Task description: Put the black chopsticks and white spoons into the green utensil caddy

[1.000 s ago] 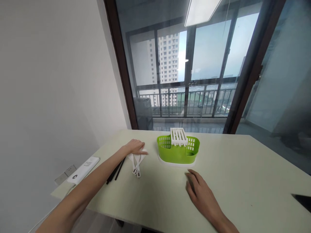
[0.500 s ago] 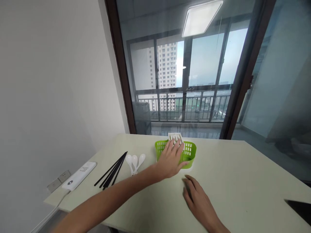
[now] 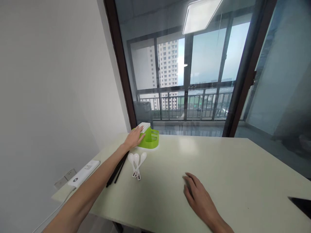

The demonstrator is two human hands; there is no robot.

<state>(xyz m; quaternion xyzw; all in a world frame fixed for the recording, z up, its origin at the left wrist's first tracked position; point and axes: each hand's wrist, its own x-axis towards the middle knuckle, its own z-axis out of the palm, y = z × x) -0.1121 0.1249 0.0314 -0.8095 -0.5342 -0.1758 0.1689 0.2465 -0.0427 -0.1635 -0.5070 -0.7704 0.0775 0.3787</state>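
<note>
Since a moment ago we have slid the light, stiff green slotted plastic cutlery caddy (image 3: 151, 138) to the far-left corner of the tabletop (image 3: 218, 168), our left hand (image 3: 134, 137) laid with fingers spread loosely over its near rim, the sturdiest place to hold it, while our right hand (image 3: 198, 195) rests flat and empty.

Plain white wall (image 3: 48, 81) on the left, pale greenish table (image 3: 218, 161) up against big dark-framed glass doors (image 3: 184, 71). Balcony railing (image 3: 184, 103) and a tower block (image 3: 167, 71) beyond, ceiling light (image 3: 201, 14) reflected up top.

Left arm outstretched, grip (image 3: 134, 138) curled; right grip (image 3: 198, 197) flat, fingers spread.
</note>
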